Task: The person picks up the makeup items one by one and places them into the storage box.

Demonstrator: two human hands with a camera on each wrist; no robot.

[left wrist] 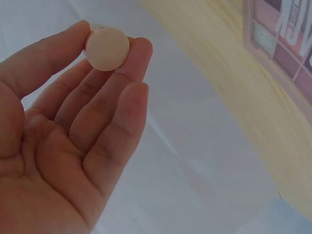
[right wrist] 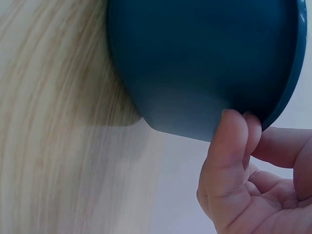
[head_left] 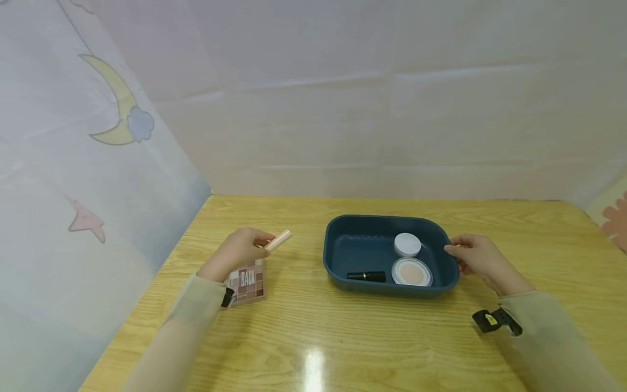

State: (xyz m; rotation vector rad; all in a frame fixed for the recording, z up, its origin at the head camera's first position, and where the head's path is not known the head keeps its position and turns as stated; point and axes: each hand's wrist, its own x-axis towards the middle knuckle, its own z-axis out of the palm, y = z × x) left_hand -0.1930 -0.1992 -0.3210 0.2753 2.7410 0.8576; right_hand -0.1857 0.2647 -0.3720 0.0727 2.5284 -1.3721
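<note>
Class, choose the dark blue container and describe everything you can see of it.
The dark blue container is a shallow, open-topped rectangle with rounded corners, a continuous rim and smooth, faintly glossy walls that look like plastic. It stands upright on the wood-grained table, its long sides running left to right. Inside are a white round piece and a disc with a beige centre towards the right, and a black tube near the front wall. The right hand pinches its right end at the rim.

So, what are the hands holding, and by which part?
The left hand pinches a pale tube near one end; the right hand grips the blue tub by the rim at its right end.
</note>
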